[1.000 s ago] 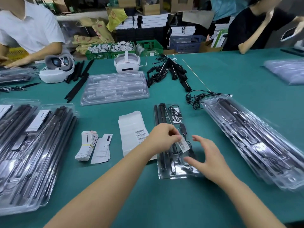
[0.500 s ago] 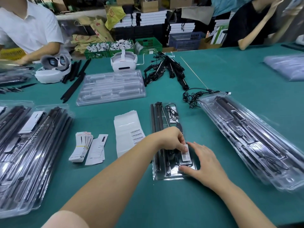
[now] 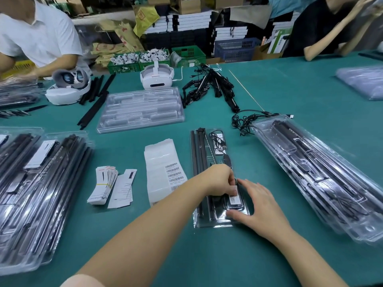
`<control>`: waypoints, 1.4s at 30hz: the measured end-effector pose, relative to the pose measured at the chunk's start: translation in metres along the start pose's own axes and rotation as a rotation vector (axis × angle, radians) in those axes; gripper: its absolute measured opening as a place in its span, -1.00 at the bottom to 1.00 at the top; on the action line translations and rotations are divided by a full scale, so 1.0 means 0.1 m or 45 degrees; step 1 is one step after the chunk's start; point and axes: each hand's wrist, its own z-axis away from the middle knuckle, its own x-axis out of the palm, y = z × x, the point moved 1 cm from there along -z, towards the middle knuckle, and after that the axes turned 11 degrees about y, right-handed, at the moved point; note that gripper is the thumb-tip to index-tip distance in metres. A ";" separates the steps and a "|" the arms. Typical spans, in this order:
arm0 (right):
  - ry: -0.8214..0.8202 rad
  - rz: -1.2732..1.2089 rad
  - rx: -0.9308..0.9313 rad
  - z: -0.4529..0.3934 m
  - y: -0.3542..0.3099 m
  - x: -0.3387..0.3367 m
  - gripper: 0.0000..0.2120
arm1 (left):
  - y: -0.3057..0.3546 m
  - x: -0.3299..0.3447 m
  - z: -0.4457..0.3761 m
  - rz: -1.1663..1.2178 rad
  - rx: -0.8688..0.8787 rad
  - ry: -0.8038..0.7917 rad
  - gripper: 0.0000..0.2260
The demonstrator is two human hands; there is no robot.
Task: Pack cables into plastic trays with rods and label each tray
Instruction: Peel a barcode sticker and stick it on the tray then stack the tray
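Note:
A narrow clear plastic tray (image 3: 207,221) lies in front of me on the green table, holding black rods (image 3: 198,150) along its left side and a coiled cable (image 3: 217,138) at its far end. A small barcode label (image 3: 233,198) lies on the tray's near right compartment. My left hand (image 3: 219,180) pinches the label's upper end with curled fingers. Beside it my right hand (image 3: 259,206) rests on the tray, fingers spread, with the thumb on the tray's near end.
A label sheet (image 3: 163,168) and paper slips (image 3: 105,185) lie left of the tray. Filled tray stacks sit far left (image 3: 35,193) and right (image 3: 319,179). An empty tray (image 3: 141,109), loose cables (image 3: 246,121), rods (image 3: 209,85) and two white headsets (image 3: 156,76) lie farther back. Two people work opposite.
My left hand has brought the label down from above the tray onto its near right compartment. My right hand has come down onto the tray's right side.

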 end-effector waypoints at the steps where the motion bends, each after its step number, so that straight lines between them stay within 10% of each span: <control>1: 0.002 -0.005 -0.003 0.00 -0.01 0.00 -0.08 | 0.00 0.01 0.01 -0.009 0.015 0.015 -0.86; 10: 0.043 0.004 -0.019 0.00 -0.03 -0.01 -0.07 | -0.01 0.07 0.11 -0.215 0.011 0.032 -0.13; 22: -0.034 0.025 0.056 0.00 0.02 0.01 -0.02 | -0.15 0.13 -0.04 0.022 -0.052 0.370 -0.71; 32: -0.050 -0.186 0.164 0.00 0.01 -0.08 -0.48 | -0.23 0.23 0.44 0.018 0.209 0.223 -0.39; 37: 0.149 -0.531 0.583 -0.07 -0.02 -0.14 -0.81 | -0.09 0.44 0.76 -0.625 0.303 0.332 -0.08; 42: 0.221 -0.873 0.817 -0.17 -0.06 -0.21 -0.84 | 0.06 0.35 0.78 -0.832 0.357 0.221 -0.18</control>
